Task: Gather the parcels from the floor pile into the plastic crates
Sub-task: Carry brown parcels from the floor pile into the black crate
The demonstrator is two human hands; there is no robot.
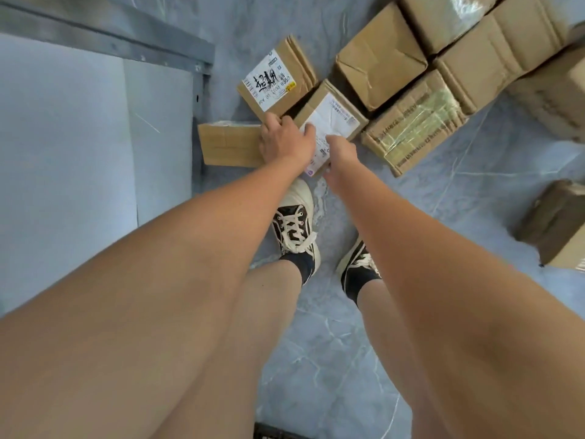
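A small cardboard parcel with a white shipping label (332, 117) lies on the floor in front of my feet. My left hand (286, 139) grips its left edge, thumb lying on the label. My right hand (340, 156) holds its near right corner, fingers curled under the edge. To the left of it lies a plain flat parcel (229, 144), partly under my left hand. Behind it sits a parcel with black handwriting on its label (273, 79). No plastic crate is clearly in view; a dark gridded edge (275, 432) shows at the bottom.
Several larger brown boxes (383, 55) are piled at the upper right, one wrapped in clear tape (414, 122). Another box (557, 223) sits at the right edge. A grey metal shelf frame (196, 63) with pale panels stands on the left. My shoes (296, 226) stand on grey marbled floor.
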